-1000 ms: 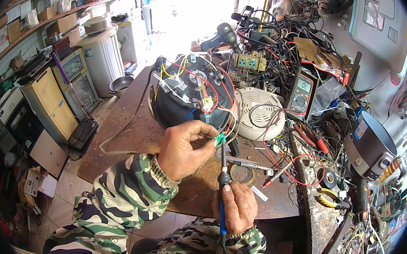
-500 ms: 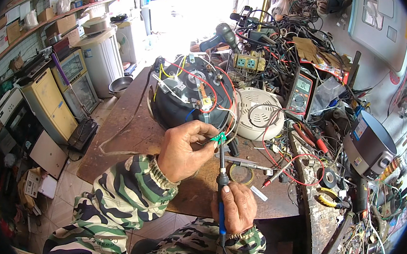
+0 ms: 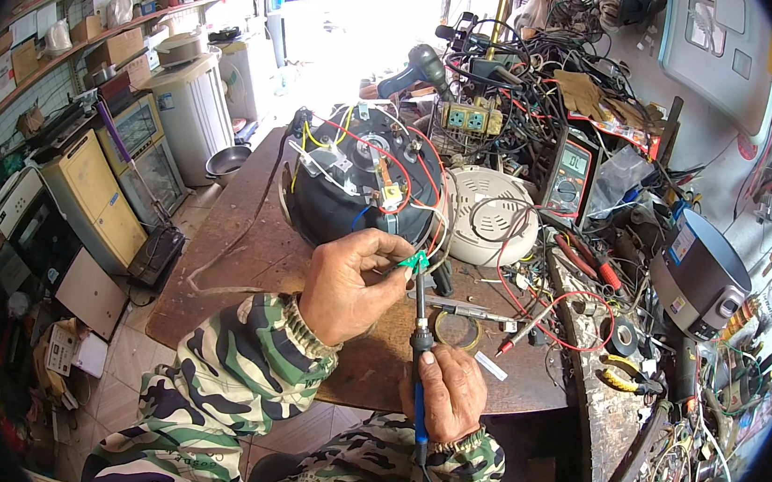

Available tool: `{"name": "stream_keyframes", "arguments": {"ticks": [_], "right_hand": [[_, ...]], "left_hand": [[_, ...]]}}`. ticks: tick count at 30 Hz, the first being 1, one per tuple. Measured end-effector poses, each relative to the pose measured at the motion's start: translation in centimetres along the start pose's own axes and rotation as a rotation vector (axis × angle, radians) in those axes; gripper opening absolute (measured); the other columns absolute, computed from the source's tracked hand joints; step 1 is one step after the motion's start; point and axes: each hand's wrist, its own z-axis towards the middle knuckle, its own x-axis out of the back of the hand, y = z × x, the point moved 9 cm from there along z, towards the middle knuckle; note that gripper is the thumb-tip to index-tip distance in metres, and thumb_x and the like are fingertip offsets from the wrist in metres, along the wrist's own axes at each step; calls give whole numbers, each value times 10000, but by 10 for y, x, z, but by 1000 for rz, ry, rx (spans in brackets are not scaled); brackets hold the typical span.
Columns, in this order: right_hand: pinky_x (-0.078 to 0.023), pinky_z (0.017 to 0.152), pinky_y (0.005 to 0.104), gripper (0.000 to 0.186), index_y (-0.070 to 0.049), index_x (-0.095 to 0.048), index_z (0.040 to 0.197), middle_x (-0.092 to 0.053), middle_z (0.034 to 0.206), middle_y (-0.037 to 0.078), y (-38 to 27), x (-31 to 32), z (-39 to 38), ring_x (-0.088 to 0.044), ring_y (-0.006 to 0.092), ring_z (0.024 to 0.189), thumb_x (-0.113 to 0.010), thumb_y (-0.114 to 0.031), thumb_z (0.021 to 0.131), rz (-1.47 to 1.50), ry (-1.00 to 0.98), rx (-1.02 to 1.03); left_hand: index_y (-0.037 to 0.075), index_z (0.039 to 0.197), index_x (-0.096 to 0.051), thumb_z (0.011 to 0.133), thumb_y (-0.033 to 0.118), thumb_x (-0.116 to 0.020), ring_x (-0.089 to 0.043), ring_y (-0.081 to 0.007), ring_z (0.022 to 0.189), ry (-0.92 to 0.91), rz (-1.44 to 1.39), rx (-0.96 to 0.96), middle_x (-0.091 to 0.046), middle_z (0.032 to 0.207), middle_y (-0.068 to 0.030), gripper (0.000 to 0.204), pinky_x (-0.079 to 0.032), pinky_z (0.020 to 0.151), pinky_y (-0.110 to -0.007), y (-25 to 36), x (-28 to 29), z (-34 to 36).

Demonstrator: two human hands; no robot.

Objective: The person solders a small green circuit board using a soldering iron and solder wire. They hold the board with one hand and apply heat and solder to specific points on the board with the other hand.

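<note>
Left hand (image 3: 348, 284): pinches one small green part (image 3: 419, 260) above the wooden table (image 3: 200, 311), just in front of a black, round, wired appliance body (image 3: 322, 208). Right hand (image 3: 453, 394): wraps the handle of one blue-and-black soldering iron (image 3: 422, 339), tip at the green part.

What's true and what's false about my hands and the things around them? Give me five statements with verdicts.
1. The left hand pinches a small green part. True.
2. The right hand holds pliers. False: it holds a slim blue-and-black soldering iron.
3. The soldering iron's tip end is at the green part. True.
4. The round, slotted cream cover lies right of the round, black, wired appliance body. True.
5. The dark, red-edged multimeter is left of the appliance body. False: the multimeter is right of the cover.
</note>
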Motion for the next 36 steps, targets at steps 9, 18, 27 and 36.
{"name": "stream_keyframes", "arguments": {"ticks": [9, 18, 27, 36], "right_hand": [[-590, 699, 433, 383, 97, -626, 1113, -661, 968, 231, 1, 1, -1, -690, 353, 824, -744, 84, 748, 5, -4, 0], [-589, 710, 439, 380, 93, -626, 1117, -664, 971, 234, 1, -1, -1, -693, 355, 835, -744, 77, 757, -3, -10, -14], [-594, 696, 441, 358, 104, -629, 1092, -662, 949, 232, 1, 1, 1, -691, 353, 806, -749, 54, 758, 3, 13, -24], [-595, 704, 433, 355, 108, -631, 1056, -669, 924, 227, 8, 3, -7, -696, 361, 802, -783, -9, 757, 6, 13, -67]], "left_hand": [[-68, 1049, -663, 857, -71, -671, -710, -136, 897, -5, 0, 17, -722, 946, -90, 192, -579, 761, -262, 1, 0, 0], [-62, 1036, -670, 853, -69, -678, -708, -128, 887, 3, 14, 17, -722, 939, -85, 184, -581, 758, -260, -1, 1, -1], [-51, 1020, -676, 839, -91, -686, -717, -136, 877, 22, 58, -6, -728, 932, -90, 185, -595, 740, -261, 4, 2, -2], [-53, 1015, -676, 845, -89, -685, -718, -132, 874, -1, 22, -2, -730, 924, -94, 173, -591, 739, -255, -3, -6, 0]]}}
